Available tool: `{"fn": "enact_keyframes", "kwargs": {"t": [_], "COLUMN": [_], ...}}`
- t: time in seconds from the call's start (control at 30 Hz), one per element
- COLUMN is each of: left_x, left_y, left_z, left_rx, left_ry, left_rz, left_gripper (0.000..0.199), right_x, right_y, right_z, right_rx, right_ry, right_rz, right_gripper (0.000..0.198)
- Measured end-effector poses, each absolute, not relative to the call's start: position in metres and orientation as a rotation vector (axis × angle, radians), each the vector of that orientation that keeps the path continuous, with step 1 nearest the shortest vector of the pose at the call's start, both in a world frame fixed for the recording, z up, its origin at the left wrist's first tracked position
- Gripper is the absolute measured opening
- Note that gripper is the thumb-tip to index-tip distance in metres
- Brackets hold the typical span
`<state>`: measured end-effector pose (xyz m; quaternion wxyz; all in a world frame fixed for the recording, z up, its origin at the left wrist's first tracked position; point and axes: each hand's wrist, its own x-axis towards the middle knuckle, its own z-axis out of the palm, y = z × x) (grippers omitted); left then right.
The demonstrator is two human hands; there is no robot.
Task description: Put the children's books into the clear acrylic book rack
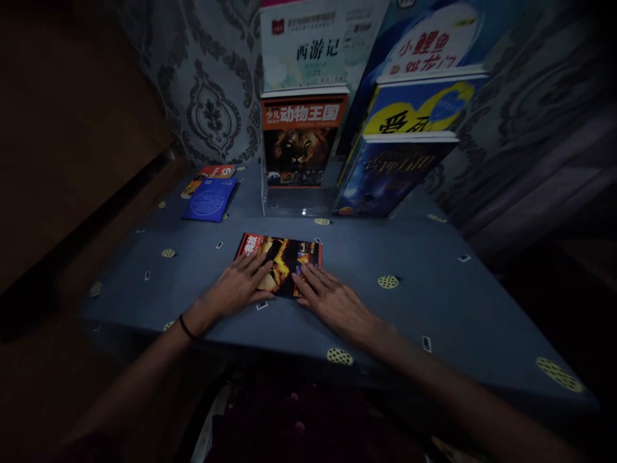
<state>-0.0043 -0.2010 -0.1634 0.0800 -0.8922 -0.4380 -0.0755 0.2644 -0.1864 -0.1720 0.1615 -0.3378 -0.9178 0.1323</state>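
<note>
A small book [280, 263] with a black, orange and red cover lies flat on the table in front of me, turned sideways. My left hand [238, 283] rests on its left end, fingers stretched out over the cover. Over the right end lies my right hand [332, 299], its fingers also extended and pressed lightly on the cover. Neither hand grips the book. The hands hide parts of its left and right lower edges. A dark band circles my left wrist.
A clear stand [299, 202] holds an orange book with a lion [299, 151]. To its right, a dark blue book [390, 177] stands before taller books. A blue booklet [211, 200] overlaps an orange one [216, 171] at the back left. A patterned cloth [424, 289] covers the table.
</note>
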Motion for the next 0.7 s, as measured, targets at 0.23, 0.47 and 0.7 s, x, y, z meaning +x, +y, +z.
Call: {"fn": "enact_keyframes", "kwargs": {"t": [0.23,0.47,0.7], "left_x": [-0.001,0.005,0.015], "left_y": [-0.207,-0.193,-0.157], "left_z": [-0.159,-0.088,-0.049], "left_rx": [-2.527,-2.475,-2.706], "left_ry": [-1.038,-1.242,-1.663], "left_rz": [-0.392,-0.572,-0.39], "left_gripper": [0.023,0.042,0.042], "right_x": [0.268,0.281,0.271], "right_y": [-0.181,-0.165,-0.15], "right_z": [-0.163,-0.12,-0.111], "right_rx": [-0.971,-0.945,-0.982], "right_ry": [-2.505,-2.029,-1.74], "right_rz": [0.432,0.836,1.249], "right_gripper": [0.039,0.028,0.037]}}
